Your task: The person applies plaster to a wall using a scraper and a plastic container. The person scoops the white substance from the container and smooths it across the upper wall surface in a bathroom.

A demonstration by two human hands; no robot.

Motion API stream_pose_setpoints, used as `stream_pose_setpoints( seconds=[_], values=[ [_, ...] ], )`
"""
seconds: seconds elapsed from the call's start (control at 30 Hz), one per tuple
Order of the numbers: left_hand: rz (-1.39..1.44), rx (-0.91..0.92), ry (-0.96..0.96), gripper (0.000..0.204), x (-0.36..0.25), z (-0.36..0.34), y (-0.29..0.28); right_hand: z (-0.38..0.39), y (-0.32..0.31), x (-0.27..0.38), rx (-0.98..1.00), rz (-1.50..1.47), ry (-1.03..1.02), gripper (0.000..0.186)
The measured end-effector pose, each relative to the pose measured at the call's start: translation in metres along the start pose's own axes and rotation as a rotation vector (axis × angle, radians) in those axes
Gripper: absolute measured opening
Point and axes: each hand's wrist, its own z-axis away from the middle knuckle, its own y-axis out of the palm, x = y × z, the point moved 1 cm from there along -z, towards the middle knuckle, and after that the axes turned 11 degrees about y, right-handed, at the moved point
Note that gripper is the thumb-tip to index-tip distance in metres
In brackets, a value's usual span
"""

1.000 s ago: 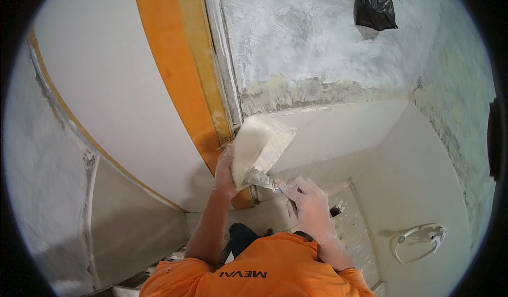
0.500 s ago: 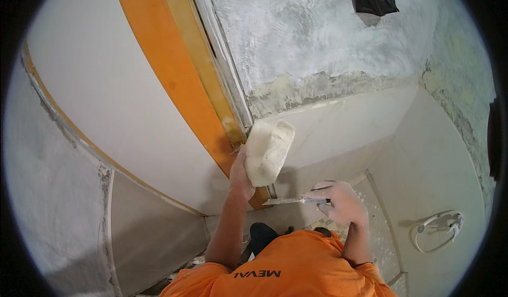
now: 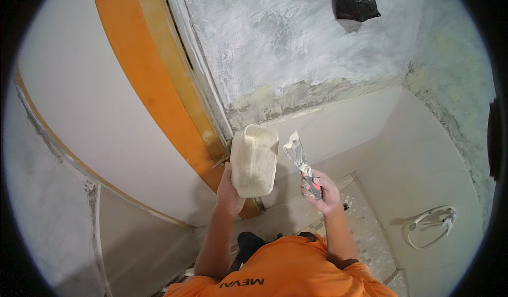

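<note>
A whitish plastic tub (image 3: 255,162), smeared with plaster inside, is held up in my left hand (image 3: 229,195), which grips it by its left side. Its open top is turned partly toward me. To the right of the tub and apart from it, my right hand (image 3: 323,191) is closed round the grey and red handle of a putty knife (image 3: 298,152). The blade points up and away, with a pale lump of plaster on its tip and more along the metal. Both hands look dusty with white.
An orange door frame (image 3: 140,80) with a white door panel (image 3: 106,101) runs along the left. Ahead is a plastered wall (image 3: 286,37) above pale tiles (image 3: 338,117). A black plastic bag (image 3: 355,0) hangs on it. A hand shower (image 3: 429,225) with a hose is at the right.
The putty knife has swung from lying sideways below the tub to pointing upward on its right. The tub has tipped so more of its inside shows. The view has shifted slightly.
</note>
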Motion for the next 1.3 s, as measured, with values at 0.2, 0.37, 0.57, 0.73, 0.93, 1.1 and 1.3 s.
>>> stream_pose_setpoints(
  seconds=[0.2,0.37,0.57,0.73,0.93,1.1,1.3],
  values=[
    [0.001,-0.079,-0.029,0.054,-0.009,-0.003,-0.005,-0.014,-0.005,0.008,-0.136,-0.141,-0.14,0.025],
    [-0.154,0.048,0.082,0.059,-0.031,-0.002,-0.008,-0.048,-0.035,0.024,-0.489,0.002,-0.306,0.027],
    [-0.051,-0.127,0.0,0.06,-0.035,-0.005,-0.011,-0.088,-0.05,0.032,-0.641,0.284,-0.445,0.033],
    [-0.035,-0.072,0.026,0.061,-0.028,-0.012,-0.018,-0.126,-0.074,0.009,-0.828,0.568,-0.522,0.038],
    [-0.084,-0.088,0.086,0.061,-0.038,-0.005,-0.033,-0.135,-0.054,0.002,-0.931,1.052,-0.567,0.033],
    [-0.089,0.048,0.124,0.06,-0.04,0.002,-0.038,-0.113,-0.08,0.068,-0.834,1.503,-0.651,0.034],
    [-0.023,-0.092,0.128,0.054,-0.04,-0.007,-0.02,-0.072,-0.023,0.188,-0.822,2.355,-0.824,0.02]
  ],
)
